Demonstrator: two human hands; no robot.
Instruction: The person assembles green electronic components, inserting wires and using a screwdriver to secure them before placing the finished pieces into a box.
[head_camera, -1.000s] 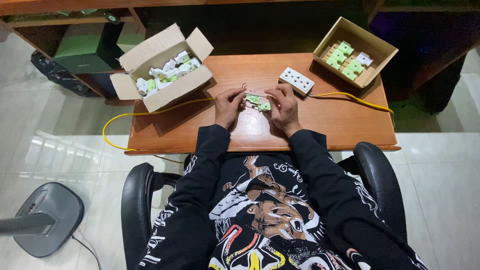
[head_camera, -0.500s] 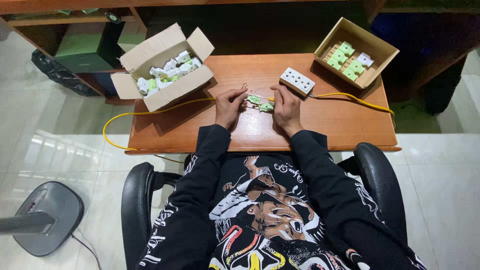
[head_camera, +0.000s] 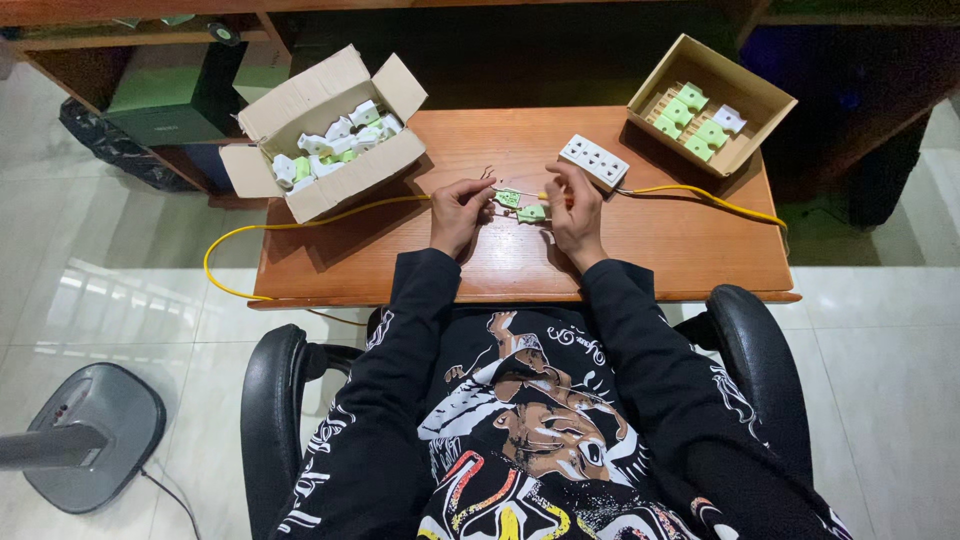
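At the centre of the frame, two small green socket parts (head_camera: 520, 205) lie on or just above the wooden table (head_camera: 680, 250), joined by thin wire, between my hands. My left hand (head_camera: 458, 212) has its fingers curled, fingertips pinching the wire end beside the left green part. My right hand (head_camera: 575, 208) is likewise curled, fingertips closed near the right green part; whether they grip the part or a yellow tool, I cannot tell. Just above and right of this hand rests a white socket strip (head_camera: 593, 161), with a yellow cable (head_camera: 300, 222) crossing the table. Upper left: an open cardboard box (head_camera: 330, 185) of white and green parts. Upper right: a smaller cardboard box (head_camera: 745, 100) holding green parts.
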